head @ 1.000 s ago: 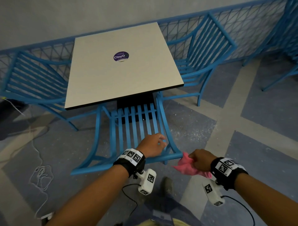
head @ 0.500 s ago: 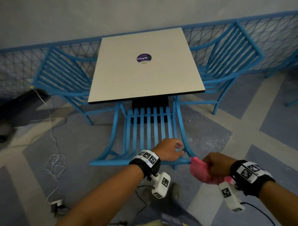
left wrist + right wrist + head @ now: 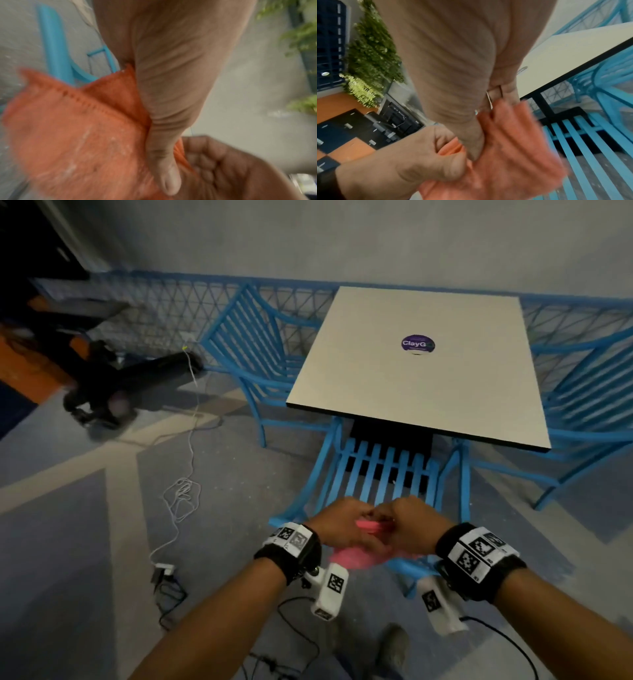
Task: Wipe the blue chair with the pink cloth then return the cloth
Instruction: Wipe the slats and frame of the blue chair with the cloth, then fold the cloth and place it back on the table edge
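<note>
In the head view the blue slatted chair (image 3: 380, 474) stands tucked under the table, its back rail toward me. Both hands meet just above that rail. My left hand (image 3: 346, 522) and right hand (image 3: 407, 518) each pinch the pink cloth (image 3: 356, 558), which hangs bunched below them. The left wrist view shows my thumb (image 3: 164, 135) pressed on the cloth (image 3: 77, 135), which looks orange there. In the right wrist view the cloth (image 3: 505, 155) is held between both hands, with the chair slats (image 3: 582, 148) behind.
A white square table (image 3: 394, 388) carries a purple sticker (image 3: 418, 344). More blue chairs stand left (image 3: 253, 347) and right (image 3: 582, 392) of it. A white cable (image 3: 185, 494) and a plug block (image 3: 164, 571) lie on the floor at left.
My left hand has left the chair's back rail and joined the right hand on the cloth. The right hand moved left to the chair's middle. The head view swung left.
</note>
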The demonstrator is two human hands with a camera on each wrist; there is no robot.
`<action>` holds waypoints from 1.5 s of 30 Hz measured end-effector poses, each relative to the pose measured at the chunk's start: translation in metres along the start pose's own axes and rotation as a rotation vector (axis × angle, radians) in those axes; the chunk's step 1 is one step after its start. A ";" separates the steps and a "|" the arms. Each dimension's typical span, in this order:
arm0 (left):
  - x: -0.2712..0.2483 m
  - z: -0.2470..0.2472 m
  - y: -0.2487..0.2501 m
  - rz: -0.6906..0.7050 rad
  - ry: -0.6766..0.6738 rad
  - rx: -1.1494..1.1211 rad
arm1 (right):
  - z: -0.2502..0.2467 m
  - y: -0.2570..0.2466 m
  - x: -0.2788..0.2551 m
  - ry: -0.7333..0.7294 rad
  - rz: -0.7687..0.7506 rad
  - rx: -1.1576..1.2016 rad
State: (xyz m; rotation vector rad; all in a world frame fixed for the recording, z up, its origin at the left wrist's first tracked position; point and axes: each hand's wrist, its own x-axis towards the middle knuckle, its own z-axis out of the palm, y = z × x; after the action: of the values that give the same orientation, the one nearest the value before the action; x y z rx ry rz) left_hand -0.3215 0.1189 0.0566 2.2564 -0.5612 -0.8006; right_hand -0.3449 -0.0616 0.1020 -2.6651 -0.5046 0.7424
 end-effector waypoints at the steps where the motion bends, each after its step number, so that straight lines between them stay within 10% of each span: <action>1: -0.009 -0.010 -0.017 -0.008 0.019 0.004 | -0.001 -0.009 0.008 0.026 -0.022 -0.016; 9: -0.084 -0.078 -0.152 -0.473 0.600 -0.153 | 0.001 -0.023 0.038 0.089 -0.064 0.017; 16: -0.072 -0.037 -0.194 -0.719 0.657 -0.544 | 0.012 -0.019 0.053 0.022 -0.049 -0.003; 28: -0.077 -0.062 -0.192 -0.622 0.694 -0.560 | 0.011 -0.039 0.073 0.018 -0.067 0.005; 34: -0.066 -0.039 -0.195 -0.611 0.449 -0.718 | 0.009 -0.041 0.074 0.012 -0.058 0.013; 39: -0.081 -0.063 -0.201 -0.619 0.689 -0.696 | 0.002 -0.036 0.073 0.040 -0.052 0.005; 45: -0.054 -0.101 -0.174 -0.337 0.568 -0.647 | -0.004 -0.036 0.069 0.098 0.003 0.024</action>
State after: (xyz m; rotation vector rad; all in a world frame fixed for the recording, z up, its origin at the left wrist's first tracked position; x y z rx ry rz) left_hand -0.2634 0.3143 0.0130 1.8446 0.3165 -0.3728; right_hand -0.2962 -0.0017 0.0903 -2.6653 -0.4636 0.6110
